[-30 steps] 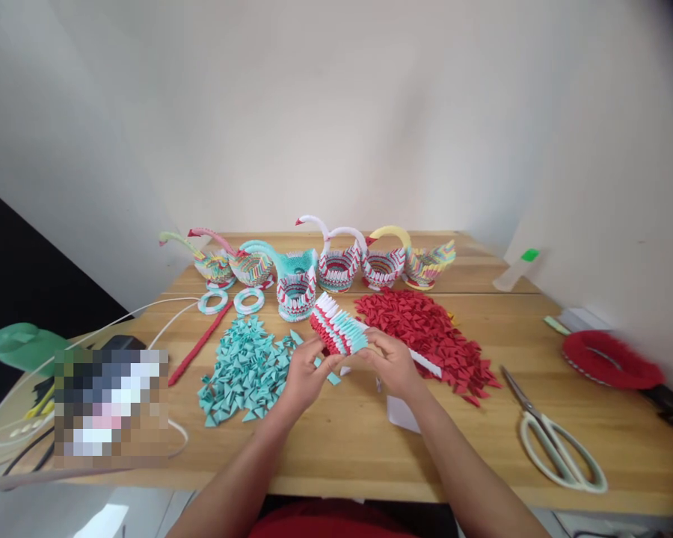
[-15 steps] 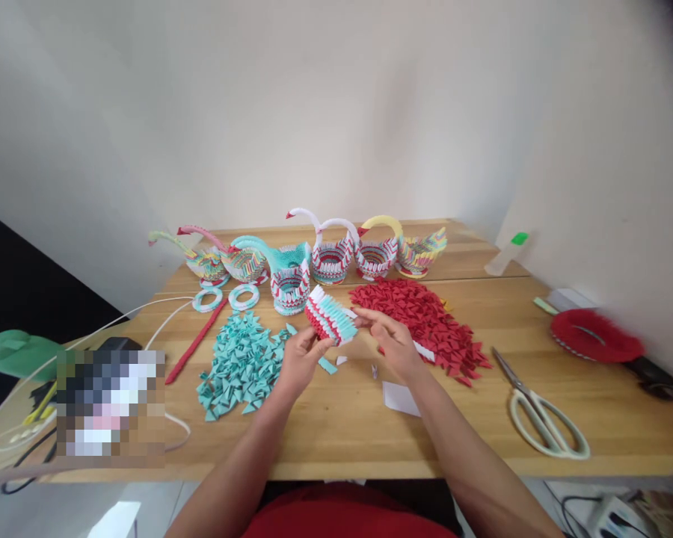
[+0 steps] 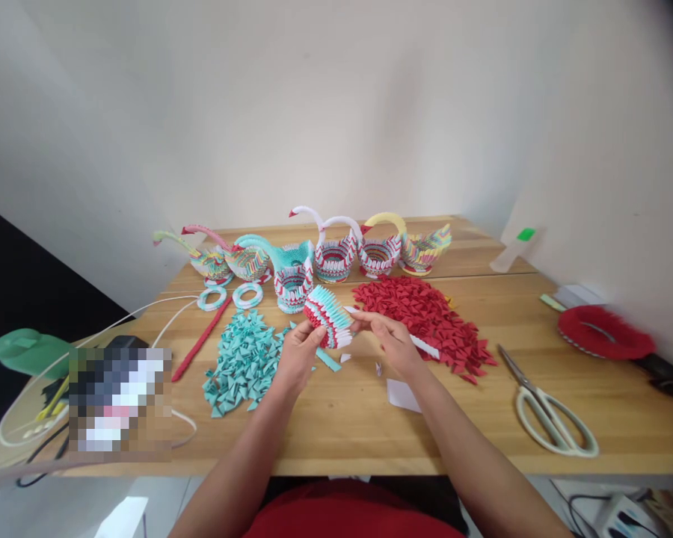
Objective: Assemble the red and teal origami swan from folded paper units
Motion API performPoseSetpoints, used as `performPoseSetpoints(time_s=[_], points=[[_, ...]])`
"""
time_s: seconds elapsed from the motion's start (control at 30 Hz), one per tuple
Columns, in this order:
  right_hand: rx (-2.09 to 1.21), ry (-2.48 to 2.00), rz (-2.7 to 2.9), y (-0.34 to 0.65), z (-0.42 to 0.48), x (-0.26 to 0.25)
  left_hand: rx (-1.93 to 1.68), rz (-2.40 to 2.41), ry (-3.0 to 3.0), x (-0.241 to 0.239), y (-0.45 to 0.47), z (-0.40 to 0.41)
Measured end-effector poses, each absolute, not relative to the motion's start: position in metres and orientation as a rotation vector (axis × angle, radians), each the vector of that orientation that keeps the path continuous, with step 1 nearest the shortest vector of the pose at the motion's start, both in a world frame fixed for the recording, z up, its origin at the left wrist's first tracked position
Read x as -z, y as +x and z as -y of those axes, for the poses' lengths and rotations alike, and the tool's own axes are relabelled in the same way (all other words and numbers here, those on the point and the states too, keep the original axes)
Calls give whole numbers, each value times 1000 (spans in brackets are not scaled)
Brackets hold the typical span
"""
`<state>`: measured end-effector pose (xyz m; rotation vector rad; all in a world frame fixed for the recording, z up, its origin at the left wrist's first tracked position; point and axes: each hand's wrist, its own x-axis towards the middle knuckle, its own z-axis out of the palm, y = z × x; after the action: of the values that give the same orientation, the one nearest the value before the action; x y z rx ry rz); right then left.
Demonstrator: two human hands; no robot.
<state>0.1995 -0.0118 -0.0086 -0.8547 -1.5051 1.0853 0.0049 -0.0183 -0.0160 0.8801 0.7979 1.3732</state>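
My left hand (image 3: 301, 350) is closed round the lower left side of a curved piece built from folded paper triangles (image 3: 328, 315), in rows of red, white and teal, held tilted above the table. At its right edge are the bent fingers of my right hand (image 3: 389, 340), drawn together; whatever is between them is too small to make out. A pile of teal paper triangles (image 3: 244, 362) lies to the left of my hands, and a pile of red paper triangles (image 3: 426, 321) to the right. Partly behind my right hand lies a white strip (image 3: 425, 347).
Several folded-paper swans (image 3: 336, 254) stand along the back. Two paper rings (image 3: 247, 296) and a long red strip (image 3: 202, 340) are at left. Scissors (image 3: 549, 411) and a red round paper piece (image 3: 606, 332) are at right. Cables run along the left side.
The paper piece has turned in my left hand, so its teal and white edge faces differently. My right fingers have drawn together near its edge. The whole view has shifted slightly.
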Motion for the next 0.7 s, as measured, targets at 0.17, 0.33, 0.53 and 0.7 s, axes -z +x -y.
performPoseSetpoints(time_s=[0.17,0.33,0.53,0.7], points=[[-1100,-894,1505,198,12,11,-1361,-808,925,18,4,17],[-1101,-954,1569,194,11,12,-1292,-868,1058,21,3,19],[-887,-1062,1721,187,17,5,-1254,-922,1186,19,6,21],[-735,-1110,1783,180,21,4,-1262,-960,1227,23,7,21]])
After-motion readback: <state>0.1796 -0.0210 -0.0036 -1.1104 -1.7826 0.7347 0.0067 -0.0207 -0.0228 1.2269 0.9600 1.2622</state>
